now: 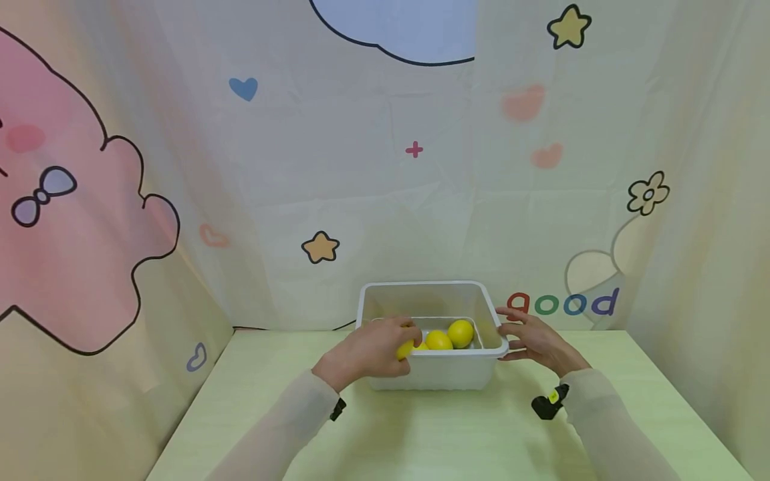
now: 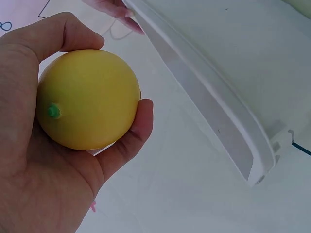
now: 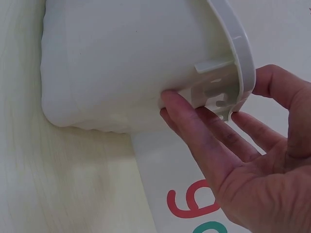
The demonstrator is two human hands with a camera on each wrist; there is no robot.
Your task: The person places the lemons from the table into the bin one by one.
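Note:
In the head view, a white plastic bin (image 1: 430,374) stands on the table, with several yellow lemons (image 1: 460,333) inside. My left hand (image 1: 375,347) is over the bin's near left rim and grips one lemon (image 1: 404,349). The left wrist view shows that lemon (image 2: 90,99) between thumb and curled fingers, its small green stem end facing the camera. At the bin's right side, my right hand (image 1: 535,342) holds the rim. In the right wrist view, one digit reaches over the rim (image 3: 240,53) while other fingers (image 3: 194,121) lie against the outer wall below it.
A pale wooden table (image 1: 457,441) lies under the bin. Behind it hangs a printed curtain (image 1: 373,180) with hearts, stars and the word "good", close to the bin's back. A dark wrist device (image 1: 549,403) is strapped beneath my right sleeve.

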